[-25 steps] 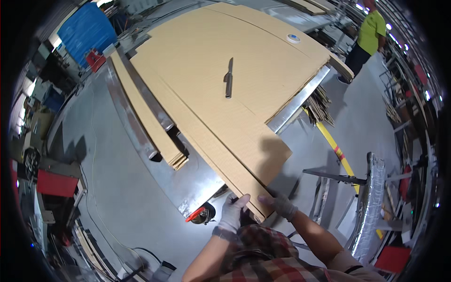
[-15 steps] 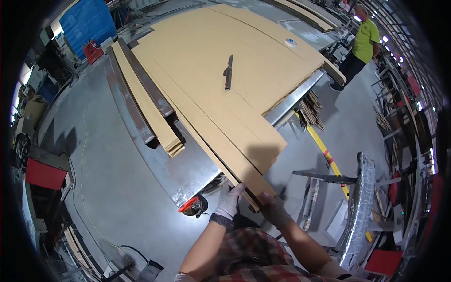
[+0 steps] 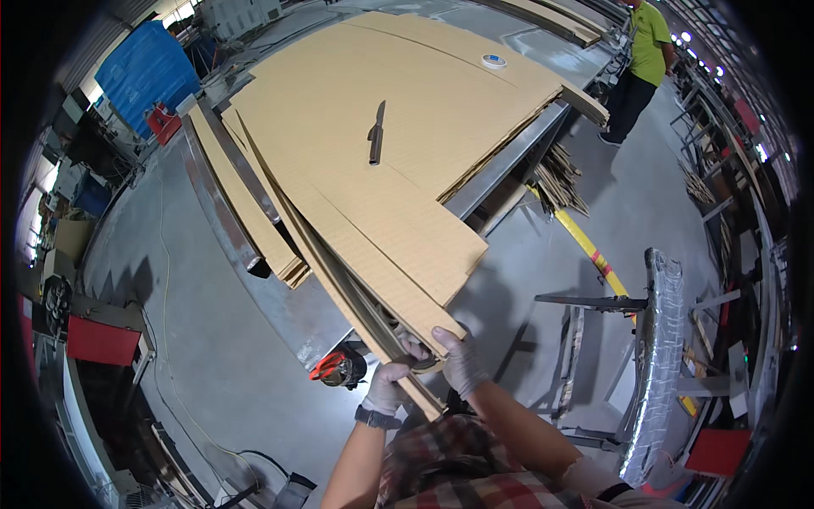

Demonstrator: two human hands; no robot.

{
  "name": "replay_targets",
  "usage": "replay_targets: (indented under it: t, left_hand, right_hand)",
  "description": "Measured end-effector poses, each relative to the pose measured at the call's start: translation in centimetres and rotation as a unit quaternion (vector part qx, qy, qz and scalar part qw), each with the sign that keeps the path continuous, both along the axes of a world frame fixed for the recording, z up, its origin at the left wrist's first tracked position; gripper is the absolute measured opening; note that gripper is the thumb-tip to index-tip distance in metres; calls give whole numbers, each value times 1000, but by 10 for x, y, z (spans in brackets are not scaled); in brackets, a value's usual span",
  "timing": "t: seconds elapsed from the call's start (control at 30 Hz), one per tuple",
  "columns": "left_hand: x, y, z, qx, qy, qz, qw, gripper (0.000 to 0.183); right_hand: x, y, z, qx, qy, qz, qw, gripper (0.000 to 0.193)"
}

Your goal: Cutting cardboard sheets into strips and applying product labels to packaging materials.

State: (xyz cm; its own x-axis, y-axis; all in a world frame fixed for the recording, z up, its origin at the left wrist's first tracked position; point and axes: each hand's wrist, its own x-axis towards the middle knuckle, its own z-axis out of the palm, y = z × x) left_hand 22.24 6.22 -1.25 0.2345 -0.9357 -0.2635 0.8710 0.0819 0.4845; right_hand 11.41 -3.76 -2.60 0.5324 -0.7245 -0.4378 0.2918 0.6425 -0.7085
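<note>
A large stack of tan cardboard sheets (image 3: pixel 407 229) covers the metal table and reaches over its near edge. My left hand (image 3: pixel 387 390), in a pale glove, is closed round a long narrow cardboard strip (image 3: pixel 421 397), whose end sticks out toward me. A gap separates this strip from the stack along the near part. My right hand (image 3: pixel 460 363), also gloved, grips the near end of the stack, thumb on top and fingers hidden partly underneath. A dark knife (image 3: pixel 376 136) lies on the top sheet.
Left of the stack lie metal bars (image 3: pixel 216 199) and more cardboard strips (image 3: pixel 246 204). A tape roll (image 3: pixel 493 61) rests on the far sheet. A black container with red-orange on it (image 3: pixel 339 369) is at the table corner. Foil-wrapped framework (image 3: pixel 657 356) stands right; a person in yellow-green (image 3: pixel 644 59) stands beyond.
The strip has parted from the stack and bowed out to the left, with my left hand moving down and left on it. My right hand has shifted left on the stack's end.
</note>
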Motion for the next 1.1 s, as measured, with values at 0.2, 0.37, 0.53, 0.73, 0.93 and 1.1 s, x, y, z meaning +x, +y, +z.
replay_targets:
  t: [0.2, 0.37, 0.53, 0.73, 0.93, 1.1]
  left_hand:
    - [-16, 20, 16, 5, -22, 4, 1000, 41]
    - [-47, 38, 30, 0, -12, -116, 993, 45]
    - [-96, 58, 54, 59, 34, -105, 992, 37]
    - [-100, 41, 67, 62, -189, -412, 889, 43]
    - [-14, -12, 103, -7, 110, -38, 993, 41]
    - [-23, -86, 105, -42, -304, -15, 952, 72]
  right_hand:
    - [-2, 17, 9, 59, 10, -33, 998, 33]
    - [9, -2, -12, 11, 76, -66, 995, 43]
    - [-2, -4, 31, 37, 238, 99, 965, 62]
    - [-50, 14, 125, -228, 287, 424, 828, 82]
    - [-201, 13, 162, -244, 302, 557, 734, 75]
    - [-264, 72, 109, -339, 578, 306, 676, 58]
